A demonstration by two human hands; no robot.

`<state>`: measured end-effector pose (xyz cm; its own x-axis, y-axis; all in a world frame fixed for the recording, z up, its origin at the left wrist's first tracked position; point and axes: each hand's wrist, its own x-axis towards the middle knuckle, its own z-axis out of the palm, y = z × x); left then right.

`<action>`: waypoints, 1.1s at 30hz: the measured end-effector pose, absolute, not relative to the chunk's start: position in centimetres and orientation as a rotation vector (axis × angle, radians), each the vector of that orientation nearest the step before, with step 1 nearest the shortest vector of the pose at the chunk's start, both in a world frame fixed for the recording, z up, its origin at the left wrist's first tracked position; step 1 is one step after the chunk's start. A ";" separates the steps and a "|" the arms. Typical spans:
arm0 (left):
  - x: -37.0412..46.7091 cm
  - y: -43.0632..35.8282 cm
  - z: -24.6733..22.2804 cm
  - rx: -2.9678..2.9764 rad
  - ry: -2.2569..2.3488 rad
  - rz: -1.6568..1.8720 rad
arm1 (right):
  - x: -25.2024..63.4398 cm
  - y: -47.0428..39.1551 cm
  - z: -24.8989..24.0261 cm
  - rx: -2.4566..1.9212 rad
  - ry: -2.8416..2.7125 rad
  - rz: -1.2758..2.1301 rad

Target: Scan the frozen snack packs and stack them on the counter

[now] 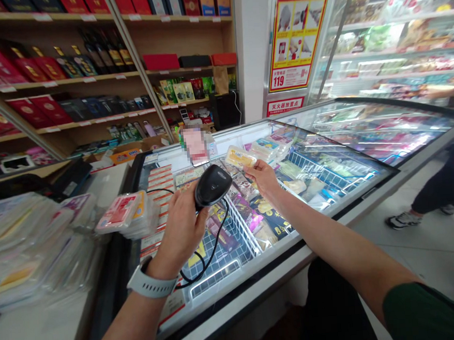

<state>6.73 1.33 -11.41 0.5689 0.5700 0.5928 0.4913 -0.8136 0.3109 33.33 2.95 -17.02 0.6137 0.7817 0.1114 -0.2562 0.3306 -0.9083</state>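
A black barcode scanner (pixel 212 185) is gripped in my left hand (pixel 184 219), its head tilted to the right over the glass-topped freezer (pixel 234 275). The scanner's black cable (pixel 213 259) loops down onto the glass. Farther right, my right hand (pixel 264 177) pinches the near edge of a clear plastic pack (pixel 239 156) with a yellow label. Behind that hand lie several similar clear packs (pixel 270 147) on the freezer top. To the left of the scanner, a small stack of clear packs with red and orange labels (pixel 123 211) sits at the freezer's edge.
Piles of clear packs (pixel 25 241) cover the counter (pixel 32 334) on the left. Wire baskets (pixel 320 171) with packaged food show through the glass. Shelves (pixel 134 73) of boxes and bottles stand behind. At right are another person's leg and shoe (pixel 405 219).
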 end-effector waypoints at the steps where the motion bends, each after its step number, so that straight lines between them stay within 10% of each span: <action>1: 6.7 1.3 -11.4 2.680 0.917 1.067 | 33.3 2.9 -17.0 -1.024 -0.611 0.736; 18: 6.5 1.9 -12.0 2.741 0.814 1.114 | 38.1 -1.1 -12.9 -1.194 -0.805 0.177; 24: 6.6 2.0 -12.1 2.728 0.820 1.102 | 46.1 -7.3 -14.9 -1.577 -0.979 -0.510; 33: 6.8 1.9 -12.0 2.726 0.803 1.095 | 51.6 -9.3 -18.7 -1.881 -1.325 -0.571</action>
